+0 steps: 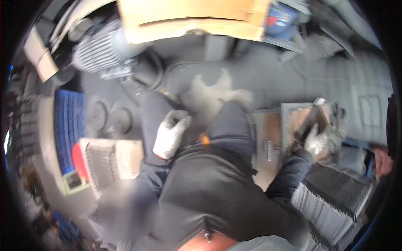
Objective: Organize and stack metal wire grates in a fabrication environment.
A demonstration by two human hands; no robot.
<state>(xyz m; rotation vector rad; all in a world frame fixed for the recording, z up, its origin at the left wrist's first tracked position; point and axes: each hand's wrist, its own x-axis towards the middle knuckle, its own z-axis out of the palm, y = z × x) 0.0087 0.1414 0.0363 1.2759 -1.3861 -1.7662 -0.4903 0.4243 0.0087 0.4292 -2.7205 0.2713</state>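
Note:
My left hand (171, 133), in a white knitted glove, is over my left thigh. Its fingers curl loosely with a gap at the thumb, and nothing shows between them. Out to the right, my gloved right hand (316, 142) is closed on the near end of a dark flat piece (309, 124). That piece lies tilted over an open grey-edged box with a brown inside (293, 121). Blur hides the exact grip of the right fingers.
Stacks of thin dark sheets (335, 184) stand at the lower right. On the left are a board with a row of dark pieces (125, 157), a blue ribbed crate (69, 125) and a grey finned motor (98, 52). A cardboard box (192, 14) lies ahead.

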